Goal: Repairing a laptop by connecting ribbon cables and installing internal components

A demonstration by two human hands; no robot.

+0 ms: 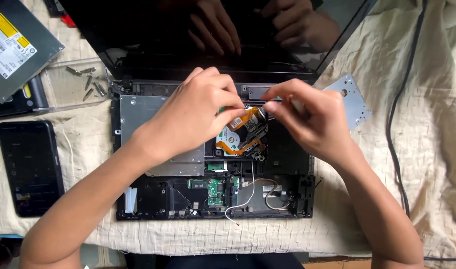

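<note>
Far left: an optical drive (16, 47), grey with a labelled top, is laid on the cream cloth (427, 149). Below it a dark phone (31, 167), screen off, is set flat. Beside the drive, loose screws (91, 82) are gathered on a clear tray.

Centre: an opened laptop base (213, 194) is seen with its keyboard deck removed; a silver shield plate (138, 114), a small green circuit card (215, 192) and loose white and grey wires (253, 189) are exposed. The dark screen (163, 35) is tilted back and the hands are mirrored in it.

Left hand (193, 117): laid over the shield plate, fingers narrowed to a pinch at the orange flex cable (238, 124), which is set in the middle of the base over a round metal part. Whether the cable is actually gripped cannot be told.

Right hand (307, 122): fingers closed in a pinch just above the same cable; something slim appears to be held, but what it is cannot be told.

Right: a loose silver bracket (352, 99) is laid on the cloth, and a black cord (402, 114) is run down beside it.

Step judged in hand: the flex cable is being worked free at its connector. The next move is judged to call for a light, straight pull, with the thin ribbon kept uncreased.
</note>
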